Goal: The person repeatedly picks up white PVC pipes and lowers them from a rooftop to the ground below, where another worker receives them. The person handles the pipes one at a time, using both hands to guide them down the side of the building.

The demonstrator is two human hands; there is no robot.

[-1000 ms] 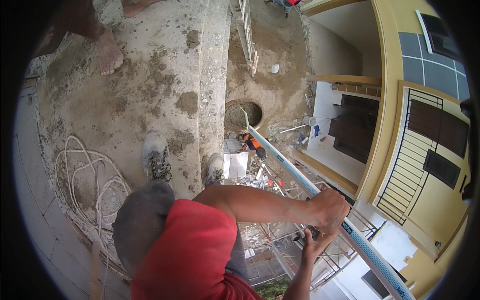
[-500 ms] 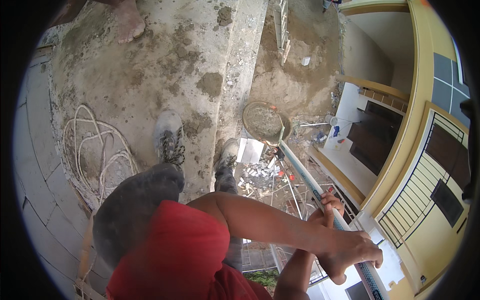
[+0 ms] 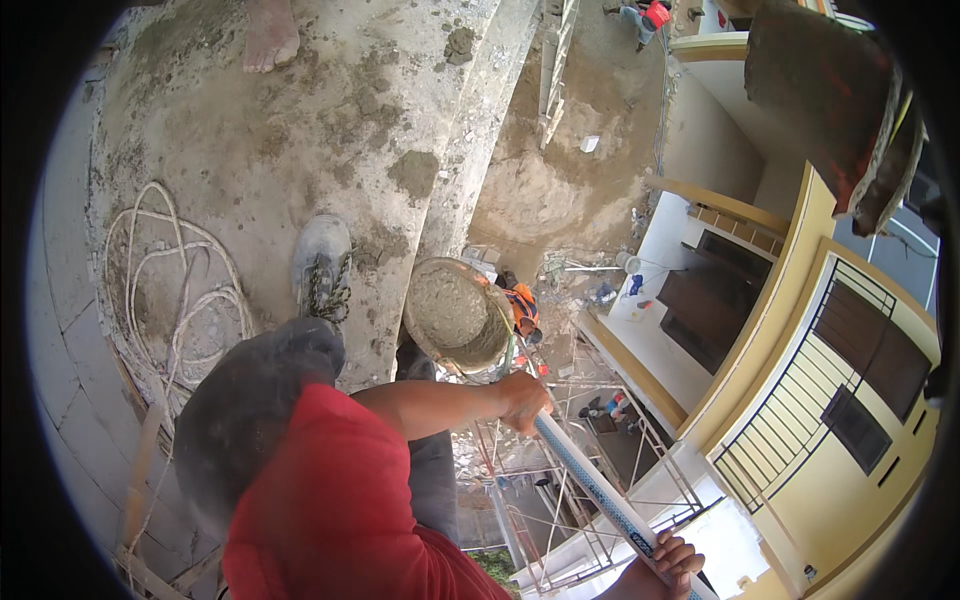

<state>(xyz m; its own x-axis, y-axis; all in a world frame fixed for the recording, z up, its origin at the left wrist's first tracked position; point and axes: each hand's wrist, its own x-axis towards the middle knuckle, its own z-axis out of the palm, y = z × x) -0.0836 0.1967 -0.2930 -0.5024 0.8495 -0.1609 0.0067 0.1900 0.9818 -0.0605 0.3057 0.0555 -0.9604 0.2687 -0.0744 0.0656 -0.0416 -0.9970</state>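
Note:
A round bucket (image 3: 455,312) of wet grey mortar hangs near the slab edge, by the upper end of a long white pole with a blue-green pattern (image 3: 600,480). My left hand (image 3: 525,402) is closed around the pole's upper end, right beside the bucket rim. Lower down, near the bottom edge of the view, my right hand (image 3: 677,560) wraps its fingers around the same pole. How the pole joins the bucket is partly hidden by my left hand.
Coiled rope (image 3: 180,290) lies on the rough concrete slab (image 3: 340,130) by my shoe (image 3: 322,265). Beyond the slab edge, scaffolding (image 3: 560,510) stands far below. A person in orange (image 3: 522,308) is partly hidden behind the bucket. Another person's bare foot (image 3: 272,35) is at the top.
The bucket has come up closer and left, to the slab edge. My left hand has shifted to the pole's upper end; my right hand now grips lower. A rusty brown object has appeared at upper right.

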